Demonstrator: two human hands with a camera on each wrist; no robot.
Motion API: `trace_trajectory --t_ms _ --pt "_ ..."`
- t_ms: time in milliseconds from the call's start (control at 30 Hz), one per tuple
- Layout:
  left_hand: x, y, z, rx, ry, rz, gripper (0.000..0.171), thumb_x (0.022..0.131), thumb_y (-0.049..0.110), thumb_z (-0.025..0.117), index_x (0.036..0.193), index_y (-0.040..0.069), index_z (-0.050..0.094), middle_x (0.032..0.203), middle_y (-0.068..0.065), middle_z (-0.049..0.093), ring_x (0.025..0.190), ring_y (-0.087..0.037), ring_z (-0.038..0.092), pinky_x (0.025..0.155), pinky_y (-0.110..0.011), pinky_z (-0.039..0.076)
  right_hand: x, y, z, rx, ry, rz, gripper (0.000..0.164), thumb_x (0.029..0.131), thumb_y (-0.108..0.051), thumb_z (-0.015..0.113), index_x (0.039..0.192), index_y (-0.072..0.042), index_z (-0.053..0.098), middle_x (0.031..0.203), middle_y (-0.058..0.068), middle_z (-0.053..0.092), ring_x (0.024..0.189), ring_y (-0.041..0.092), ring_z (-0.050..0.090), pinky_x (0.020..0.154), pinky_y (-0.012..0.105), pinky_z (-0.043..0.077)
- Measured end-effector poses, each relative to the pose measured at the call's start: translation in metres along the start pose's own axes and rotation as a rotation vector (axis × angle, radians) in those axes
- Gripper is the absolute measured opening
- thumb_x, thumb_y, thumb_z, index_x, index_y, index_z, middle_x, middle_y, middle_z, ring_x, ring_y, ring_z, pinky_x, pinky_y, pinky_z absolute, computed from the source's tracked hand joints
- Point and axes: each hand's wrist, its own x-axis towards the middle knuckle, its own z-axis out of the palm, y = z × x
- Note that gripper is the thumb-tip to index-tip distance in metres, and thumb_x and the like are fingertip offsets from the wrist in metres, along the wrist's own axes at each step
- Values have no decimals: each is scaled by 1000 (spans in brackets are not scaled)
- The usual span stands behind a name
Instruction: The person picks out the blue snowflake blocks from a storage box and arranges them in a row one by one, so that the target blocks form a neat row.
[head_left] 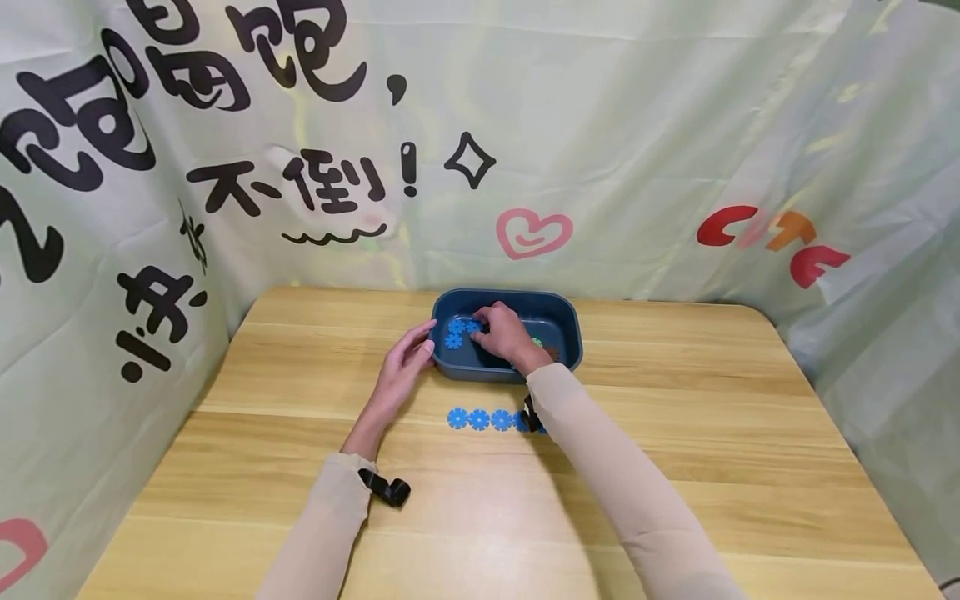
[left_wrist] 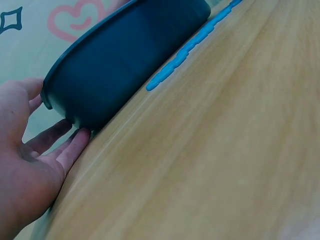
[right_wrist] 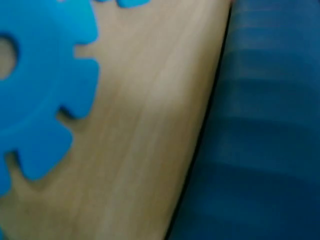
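Observation:
A dark blue rectangular bin (head_left: pixel 472 372) stands near the table's far edge. My left hand (head_left: pixel 399 373) rests its fingers against the bin's left end; in the left wrist view the thumb and fingers (left_wrist: pixel 77 147) lie loosely spread along the wall. Inside the bin, my right hand (head_left: pixel 507 335) reaches down with bent fingers beside several blue notched discs (head_left: pixel 453 342). Whether it pinches one is hidden. In front of the bin lies a row of blue notched discs (head_left: pixel 478 419), its right end covered by the right wrist. One blue disc (right_wrist: pixel 35 100) looms close in the right wrist view.
A green piece (head_left: pixel 537 342) and some brownish ones (head_left: pixel 552 353) lie in the bin's right part, partly behind the right hand. The wooden table (head_left: pixel 690 417) extends to both sides. A pale printed cloth (head_left: pixel 637 167) hangs behind the table and along its sides.

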Motion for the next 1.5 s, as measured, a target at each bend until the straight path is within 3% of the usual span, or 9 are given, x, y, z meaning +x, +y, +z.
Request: trace_trajectory --t_ms 200,500,667,933,1200,1500 --pt "0 2 1 11 2 -6 48 107 33 56 152 16 52 156 -9 46 136 -26 52 103 -31 53 -1 0 -2 -7 0 25 32 96 -18 75 124 -4 71 119 13 59 107 27 55 101 41 51" --pt "0 3 2 4 -4 -5 49 108 33 55 152 13 50 156 -10 45 137 -26 52 103 -31 52 -3 -1 -6 39 -20 42 26 94 -14 76 117 -6 67 111 12 60 102 27 55 95 40 52" --pt "1 2 2 6 2 -2 49 107 34 56 152 14 51 156 -10 45 136 -27 52 103 -32 52 -4 0 -7 65 -29 18 27 96 -5 69 121 -9 61 100 11 62 92 27 56 87 39 53" --pt "0 7 3 5 0 0 48 108 33 55 152 14 51 156 -11 45 137 -30 51 103 -31 53 -6 -2 -18 86 -35 -54 27 100 1 56 125 -4 64 98 12 62 88 27 55 81 37 50" --pt "1 3 1 11 12 -9 48 108 34 55 152 16 51 155 -8 46 136 -27 52 102 -29 53 -13 -8 -21 238 -34 -43 23 104 -2 53 124 -3 63 92 13 68 79 21 68 76 33 58" --pt "-1 2 1 1 10 -14 47 108 32 55 152 15 51 155 -9 46 135 -28 53 102 -29 53 -27 -15 -27 366 16 -87 20 104 -2 57 123 0 64 95 21 70 73 22 71 71 31 63"
